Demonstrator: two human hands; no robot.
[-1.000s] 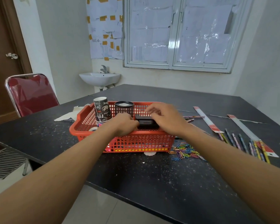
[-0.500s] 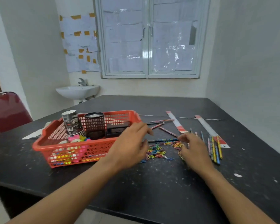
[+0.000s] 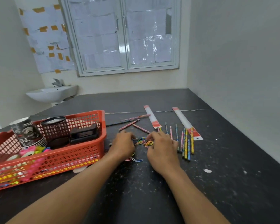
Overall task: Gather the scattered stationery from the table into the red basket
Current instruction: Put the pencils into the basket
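A red basket (image 3: 58,160) stands at the table's left, holding a stack of paper cups (image 3: 25,132), a black mesh pen holder (image 3: 55,128), a black stapler (image 3: 83,134) and coloured tape rolls (image 3: 33,151). To its right lies a heap of coloured paper clips (image 3: 144,142). My left hand (image 3: 123,145) and my right hand (image 3: 162,151) rest palm-down on either side of the heap, fingers curled around the clips. Whether either hand grips any clips is hidden. A few clips (image 3: 135,159) lie between my wrists.
Loose pencils (image 3: 131,124) lie beyond my hands, and a row of several pencils (image 3: 186,143) sits to the right. Two packaged rulers (image 3: 152,117) (image 3: 186,123) lie further back. A sink (image 3: 53,93) is mounted behind the table's far left corner.
Both hands left the basket, where the stapler now lies, and moved right to close in on the paper clip heap. My view swung right.
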